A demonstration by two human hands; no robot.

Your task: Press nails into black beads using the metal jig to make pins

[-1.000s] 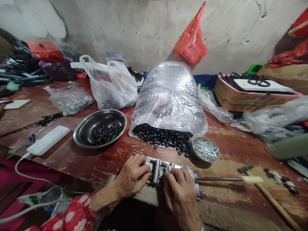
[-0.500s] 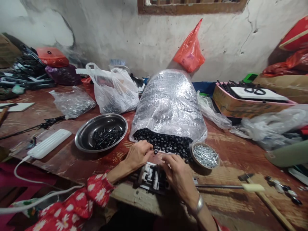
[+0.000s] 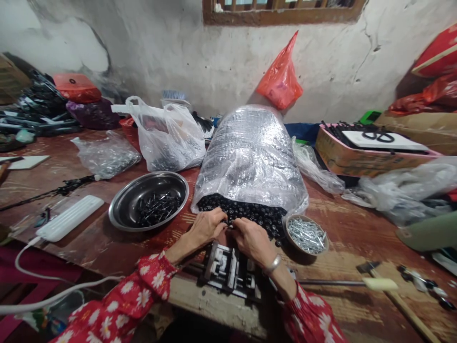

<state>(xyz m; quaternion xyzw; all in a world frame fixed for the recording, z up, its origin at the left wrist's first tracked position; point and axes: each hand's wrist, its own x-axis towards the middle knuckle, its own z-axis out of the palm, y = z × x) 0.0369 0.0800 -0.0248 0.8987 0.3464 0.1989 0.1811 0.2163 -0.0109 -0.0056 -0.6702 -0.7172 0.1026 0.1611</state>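
A big clear plastic bag (image 3: 252, 157) lies open toward me, spilling small round black beads (image 3: 246, 214) at its mouth. My left hand (image 3: 207, 227) and my right hand (image 3: 252, 238) both rest at the edge of that bead pile, fingers curled down into the beads. What the fingers pinch is hidden. Just behind the hands, at the table's front edge, sits a small metal vise-like jig (image 3: 228, 269) with a long rod and cream handle (image 3: 378, 284) running right. A silver bracelet shows on my right wrist.
A steel bowl (image 3: 124, 202) with dark pins sits left of the bag; a small dish of silver nails (image 3: 306, 233) sits right. A white power strip (image 3: 69, 217), a hammer (image 3: 400, 297), a cardboard box (image 3: 371, 152), plastic bags and an orange bag (image 3: 282, 78) surround the wooden table.
Both hands left the metal jig and reached forward to the black beads at the bag's mouth. The camera tilted up, bringing a window frame into view.
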